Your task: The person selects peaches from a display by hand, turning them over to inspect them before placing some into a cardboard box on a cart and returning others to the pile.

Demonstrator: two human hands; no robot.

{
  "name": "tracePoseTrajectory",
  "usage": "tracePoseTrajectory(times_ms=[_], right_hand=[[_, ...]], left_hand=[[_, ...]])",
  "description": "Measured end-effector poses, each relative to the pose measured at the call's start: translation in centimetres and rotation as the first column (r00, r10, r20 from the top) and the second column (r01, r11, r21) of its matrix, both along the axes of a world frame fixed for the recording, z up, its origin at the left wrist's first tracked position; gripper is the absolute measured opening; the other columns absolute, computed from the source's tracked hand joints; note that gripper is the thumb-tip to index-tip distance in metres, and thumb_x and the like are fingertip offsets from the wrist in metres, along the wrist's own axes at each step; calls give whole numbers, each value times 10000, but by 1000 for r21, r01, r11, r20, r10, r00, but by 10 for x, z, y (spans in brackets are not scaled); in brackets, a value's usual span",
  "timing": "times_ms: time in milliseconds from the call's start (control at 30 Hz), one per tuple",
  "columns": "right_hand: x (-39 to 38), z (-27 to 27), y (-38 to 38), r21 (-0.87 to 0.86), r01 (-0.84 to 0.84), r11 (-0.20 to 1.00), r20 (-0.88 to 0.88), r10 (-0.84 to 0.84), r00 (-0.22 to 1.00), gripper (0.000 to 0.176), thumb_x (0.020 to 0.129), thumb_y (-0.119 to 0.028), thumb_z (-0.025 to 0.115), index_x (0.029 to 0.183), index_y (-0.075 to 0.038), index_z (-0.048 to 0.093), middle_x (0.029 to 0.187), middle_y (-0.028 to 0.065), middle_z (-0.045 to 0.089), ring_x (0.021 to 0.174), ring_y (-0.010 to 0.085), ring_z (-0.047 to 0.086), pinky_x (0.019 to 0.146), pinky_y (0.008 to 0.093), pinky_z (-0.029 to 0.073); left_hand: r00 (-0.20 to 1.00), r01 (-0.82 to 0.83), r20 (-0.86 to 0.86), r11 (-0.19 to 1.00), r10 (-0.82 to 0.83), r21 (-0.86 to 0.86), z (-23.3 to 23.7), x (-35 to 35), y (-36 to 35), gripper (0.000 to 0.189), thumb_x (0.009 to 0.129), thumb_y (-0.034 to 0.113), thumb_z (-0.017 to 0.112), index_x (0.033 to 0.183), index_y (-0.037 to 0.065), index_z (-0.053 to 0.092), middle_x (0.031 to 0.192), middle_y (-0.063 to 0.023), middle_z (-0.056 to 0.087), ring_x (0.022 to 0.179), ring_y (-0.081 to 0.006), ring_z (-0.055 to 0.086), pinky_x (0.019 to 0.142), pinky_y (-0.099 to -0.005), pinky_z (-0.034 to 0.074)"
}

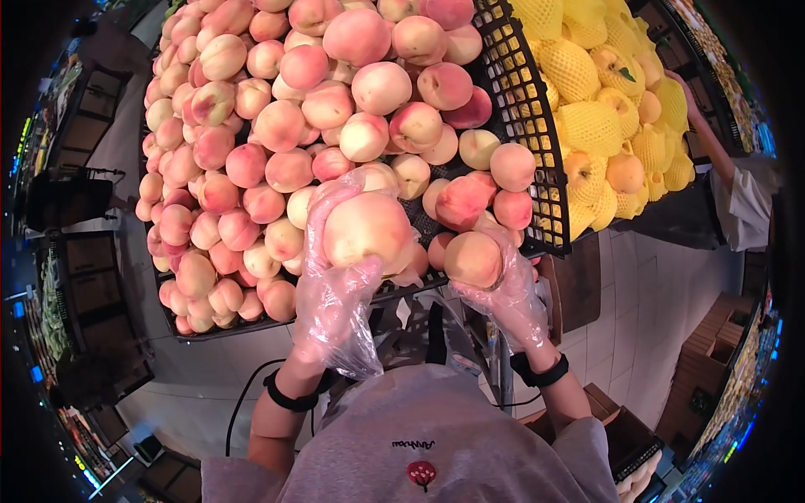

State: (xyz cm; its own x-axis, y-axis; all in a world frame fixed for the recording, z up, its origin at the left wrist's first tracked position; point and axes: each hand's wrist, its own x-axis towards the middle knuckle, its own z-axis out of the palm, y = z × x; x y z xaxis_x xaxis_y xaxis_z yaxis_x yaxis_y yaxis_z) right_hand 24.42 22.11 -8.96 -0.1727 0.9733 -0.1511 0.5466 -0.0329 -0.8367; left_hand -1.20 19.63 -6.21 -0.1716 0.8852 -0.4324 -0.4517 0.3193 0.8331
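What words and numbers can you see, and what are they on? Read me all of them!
"Ann…", probably, upside down on the grey cloth shirt; the remaining small dark letters are unclear.
Glowing green sign at far left, glowing yellow sign at lower left: both too blurred to read.
No other text is readable.

The view's near edge is cutting off the grey shirt (394,444); its far edge is cropping the peach heap (246,165). A large peach (366,230) is partly hiding the left hand (338,289).
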Motion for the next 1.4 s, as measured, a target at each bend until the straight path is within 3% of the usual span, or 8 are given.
tracePoseTrajectory(times_ms=[200, 333, 500, 700, 933, 1100, 1200, 1400], right_hand=[[1, -4, -1, -1, -6, 1000, 17, 6, 1000, 795, 692, -157, 891, 1368, -53, 485, 1277, 137, 596, 1174, 280, 600, 1019, 393, 468], [2, -7, -3, 4, 6, 1000, 0, -6, 1000, 813, 689, -160, 896, 1377, -46, 477, 1304, 147, 582, 1190, 280, 592, 1028, 395, 467], [2, -4, -3, -48, 21, 999, -31, -23, 999, 827, 686, -168, 901, 1382, -41, 472, 1323, 154, 575, 1207, 279, 585, 1037, 395, 464], [2, -4, -2, -23, 25, 999, 5, -25, 1000, 807, 694, -196, 897, 1373, -53, 485, 1295, 143, 591, 1176, 272, 602, 1016, 395, 477], [2, -5, -2, -19, 36, 999, 0, -36, 999, 786, 698, -198, 892, 1363, -62, 496, 1275, 137, 601, 1167, 271, 609, 1005, 394, 483], [2, -4, -1, -37, 33, 999, -43, -35, 998, 795, 699, -198, 891, 1372, -63, 488, 1287, 138, 594, 1175, 279, 608, 1010, 398, 483], [3, -5, -1, -26, 27, 999, -35, -28, 999, 805, 697, -199, 892, 1376, -60, 483, 1297, 143, 589, 1180, 286, 607, 1013, 401, 482], [4, -3, 0, -31, 31, 999, 1, -31, 1000, 823, 690, -205, 898, 1383, -57, 478, 1313, 151, 585, 1190, 292, 604, 1019, 407, 478]], left_hand=[[996, -60, 65, 995, 65, -80, 24, 16, 20, 439, 974, 129, 603, 1375, 34, 452, 1122, -75, 599, 930, -140, 604, 752, -253, 516], [995, 58, -80, 993, -51, 99, -10, -5, -7, 460, 940, 63, 632, 1356, -6, 448, 1110, -82, 558, 906, -162, 549, 736, -279, 483], [770, 296, -624, 941, -131, 167, -23, -7, -11, 429, 932, 70, 654, 1320, 3, 485, 1118, -122, 565, 958, -202, 574, 787, -313, 491], [703, 523, -593, 850, -393, 56, -13, -19, -5, 564, 894, 82, 707, 1398, 30, 460, 974, -64, 610, 864, -143, 573, 725, -293, 478], [873, 289, -395, 956, -285, -51, 33, 2, 5, 568, 877, 64, 709, 1396, 28, 479, 784, 16, 605, 701, -107, 551, 640, -287, 469], [584, 476, -811, 791, 43, 384, 4, -6, 0, 240, 886, 29, 693, 1121, 3, 653, 762, -35, 620, 680, -151, 566, 631, -296, 470], [563, 466, -826, 825, 3, 321, 8, -6, 1, 130, 875, 8, 695, 1005, 4, 681, 774, -76, 644, 694, -202, 597, 646, -310, 482], [530, 581, -848, 730, -4, 360, 0, -16, -2, 345, 864, -13, 709, 1181, -28, 575, 911, -50, 608, 804, -144, 579, 707, -271, 491]])
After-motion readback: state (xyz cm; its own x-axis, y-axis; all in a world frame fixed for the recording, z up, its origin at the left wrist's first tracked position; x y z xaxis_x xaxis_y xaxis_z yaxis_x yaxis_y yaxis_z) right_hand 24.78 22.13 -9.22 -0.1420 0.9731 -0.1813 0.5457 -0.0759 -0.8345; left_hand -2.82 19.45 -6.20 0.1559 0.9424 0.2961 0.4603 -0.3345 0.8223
